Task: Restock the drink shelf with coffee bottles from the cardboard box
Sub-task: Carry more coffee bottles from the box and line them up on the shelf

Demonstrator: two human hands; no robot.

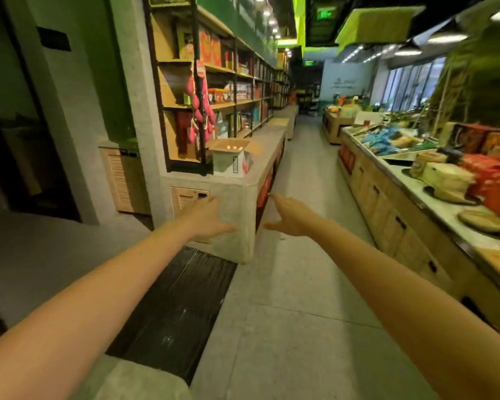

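An open cardboard box (231, 158) stands on a grey stone ledge (263, 168) at the foot of the wall shelving (231, 82). White bottle caps (233, 146) show inside the box. Both my arms stretch forward toward it, well short of it. My left hand (207, 219) is open, fingers spread, in front of the ledge's end face. My right hand (290, 216) is open too, thumb out, just right of the ledge's corner. Neither hand holds anything.
A tiled aisle (300, 174) runs ahead between the ledge and a wooden counter (387, 215) on the right that carries bagged goods and trays. A dark floor grate (173, 310) lies below my left arm. A dark doorway is at the left.
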